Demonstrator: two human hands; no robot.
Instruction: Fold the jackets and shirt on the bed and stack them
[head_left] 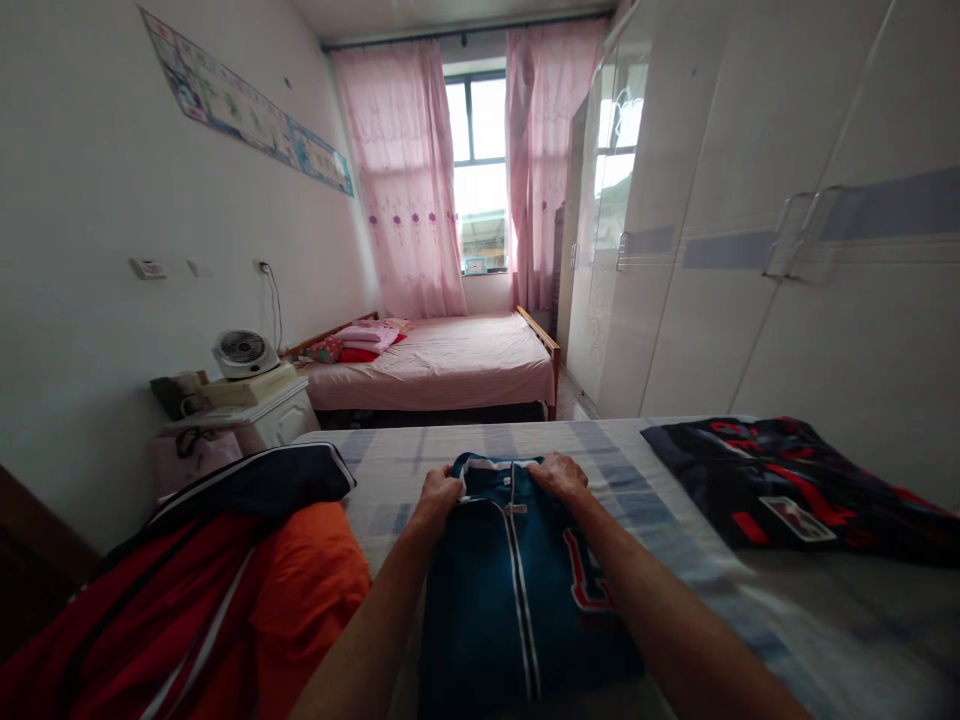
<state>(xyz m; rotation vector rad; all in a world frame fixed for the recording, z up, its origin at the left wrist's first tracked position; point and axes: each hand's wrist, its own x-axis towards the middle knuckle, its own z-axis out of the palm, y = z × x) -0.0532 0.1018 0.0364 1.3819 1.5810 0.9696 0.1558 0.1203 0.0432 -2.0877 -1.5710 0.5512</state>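
The left hand (439, 490) and right hand (559, 474) grip 1 dark-teal zip-front fabric jacket (472, 580) at its collar, atop a blue-and-white patterned sheet (379, 515). Right of the jacket I see 1 black-and-red fabric garment (795, 490); beyond the jacket, 1 pink-sheeted bed (450, 360), 2 pink curtains (401, 180).

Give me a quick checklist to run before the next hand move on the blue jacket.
1. Left hand at the collar of the blue jacket: ok.
2. Right hand at the opposite side of the collar: ok.
3. Zip pull visible, between the hands: ok.
4. Dark garment with red print apart from the jacket: ok, off to the right.
5. Orange garment fully apart from the jacket: cannot tell, left forearm between.
6. Jacket hem flat: cannot tell, out of frame.
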